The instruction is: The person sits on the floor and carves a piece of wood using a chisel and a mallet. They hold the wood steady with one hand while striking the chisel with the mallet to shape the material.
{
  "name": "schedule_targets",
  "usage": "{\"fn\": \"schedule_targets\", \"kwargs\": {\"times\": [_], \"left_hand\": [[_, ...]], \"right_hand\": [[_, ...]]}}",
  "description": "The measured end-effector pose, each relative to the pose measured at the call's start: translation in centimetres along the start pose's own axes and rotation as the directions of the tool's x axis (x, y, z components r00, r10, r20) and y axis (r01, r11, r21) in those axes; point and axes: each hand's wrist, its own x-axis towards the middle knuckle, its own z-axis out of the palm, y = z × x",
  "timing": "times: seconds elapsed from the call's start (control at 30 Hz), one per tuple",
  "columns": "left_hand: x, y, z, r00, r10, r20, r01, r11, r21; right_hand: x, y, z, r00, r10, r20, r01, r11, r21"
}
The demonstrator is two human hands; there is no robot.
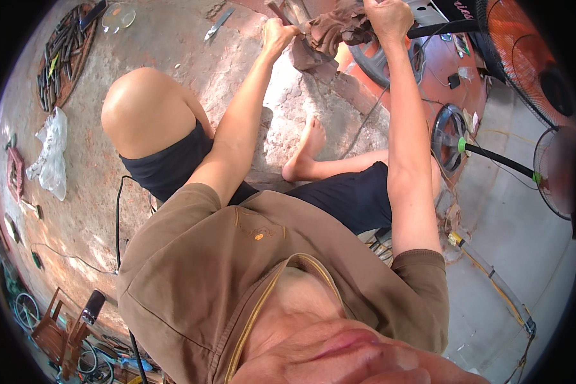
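A reddish-brown carved wood piece (340,29) with curling, leaf-like relief is at the top of the view, over a rough block on the floor. My right hand (390,20) is closed at the carving's right end, its fingers partly cut off by the upper edge. At the carving's left side is my left hand (279,37), its fingers curled and the thumb reaching toward the wood. What those left fingers hold is hidden. Brown wooden sticks or offcuts (288,9) show just beyond this hand.
Carving tools (56,61) fill a round tray at the far left; a flat blade (219,24) lies nearby. A plastic bag (50,153) rests on the left floor. Fans (525,57) with a round base (449,137) stand at right. Cables cross the floor. My bare foot (308,144) is below the carving.
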Motion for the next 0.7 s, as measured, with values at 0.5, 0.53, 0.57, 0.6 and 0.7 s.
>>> {"fn": "schedule_targets", "kwargs": {"times": [0.5, 0.53, 0.57, 0.6, 0.7], "left_hand": [[-0.3, -0.5, 1.0, 0.997, -0.001, 0.072, -0.001, 1.000, 0.028], [-0.1, -1.0, 1.0, 1.000, -0.004, 0.024, 0.006, 0.996, -0.086], [0.1, -2.2, 1.4, 1.000, -0.013, -0.024, 0.008, 0.979, -0.203], [0.5, -3.2, 1.8, 0.997, -0.026, -0.070, 0.003, 0.949, -0.316], [-0.6, -0.1, 2.6, 0.980, -0.066, -0.189, -0.028, 0.890, -0.456]], "right_hand": [[-0.2, 0.3, 0.2, 1.000, 0.012, 0.004, -0.012, 1.000, -0.017], [0.0, 0.1, 0.1, 1.000, 0.015, 0.015, -0.014, 1.000, -0.018], [0.2, -0.2, 0.2, 1.000, -0.008, 0.000, 0.008, 1.000, -0.008], [0.3, -0.5, 0.4, 0.999, -0.029, -0.015, 0.029, 1.000, 0.002], [-0.2, 0.1, 0.3, 1.000, -0.001, -0.002, 0.001, 1.000, -0.003]]}}
